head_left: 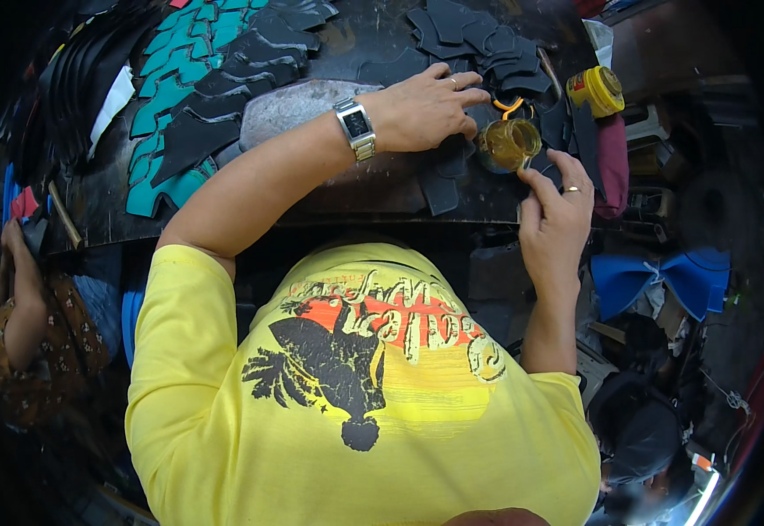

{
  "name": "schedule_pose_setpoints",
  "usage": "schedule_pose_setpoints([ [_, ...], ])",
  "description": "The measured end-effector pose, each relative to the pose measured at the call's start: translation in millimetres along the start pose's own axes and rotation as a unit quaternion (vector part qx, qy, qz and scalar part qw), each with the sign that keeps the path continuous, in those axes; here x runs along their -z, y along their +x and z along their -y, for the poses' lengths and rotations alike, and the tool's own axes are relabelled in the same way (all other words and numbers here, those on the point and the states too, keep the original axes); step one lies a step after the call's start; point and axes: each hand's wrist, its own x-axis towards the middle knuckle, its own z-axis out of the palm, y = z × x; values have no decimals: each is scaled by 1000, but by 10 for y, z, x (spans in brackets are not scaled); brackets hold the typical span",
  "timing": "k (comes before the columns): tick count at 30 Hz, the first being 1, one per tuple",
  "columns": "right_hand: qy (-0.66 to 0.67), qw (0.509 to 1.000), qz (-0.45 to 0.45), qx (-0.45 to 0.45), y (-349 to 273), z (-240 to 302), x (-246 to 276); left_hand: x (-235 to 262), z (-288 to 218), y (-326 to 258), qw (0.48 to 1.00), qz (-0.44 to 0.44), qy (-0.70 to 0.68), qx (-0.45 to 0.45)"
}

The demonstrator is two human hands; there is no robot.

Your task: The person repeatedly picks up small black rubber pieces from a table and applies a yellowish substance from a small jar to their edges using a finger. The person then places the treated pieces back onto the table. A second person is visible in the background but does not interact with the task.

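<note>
Upper centre of the frame, the left hand (426,110) lies flat, fingers together, pressing black cut pieces (448,162) on the dark worktop (110,206). Just right, the right hand (557,215) pinches a black piece beside an open jar of yellow glue (509,143).

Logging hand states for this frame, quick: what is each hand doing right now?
Left hand: palm down, pressing on a dark cut piece on the worktable, gripping nothing visible.
Right hand: fingers at the open glue jar; grip cannot be told.
</note>
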Motion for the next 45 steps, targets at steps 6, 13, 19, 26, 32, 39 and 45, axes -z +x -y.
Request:
schedule_pose_setpoints([
  [6, 305, 940, -151, -15, 5, 129, 158, 192, 30, -153, 988, -115, -103, 6],
  [13, 542, 835, -33, -91, 110, 292, -137, 322, -441, -588, 832, -209, -477, 192],
  [19, 591, 796, 25, -129, 106, 354, -293, 157, -535, -763, 688, -67, -674, 261],
  [26, 511, 857, -10, -61, 89, 285, -361, 111, -551, -795, 642, -57, -718, 263],
  [32, 424, 905, -7, -24, 51, 272, -410, 108, -577, -780, 611, -81, -743, 260],
  [39, 357, 930, -73, 50, 0, 237, -394, 97, -545, -813, 440, -107, -848, 275],
  [45, 359, 926, -111, 49, -2, 227, -373, 94, -568, -765, 478, -156, -815, 289],
])
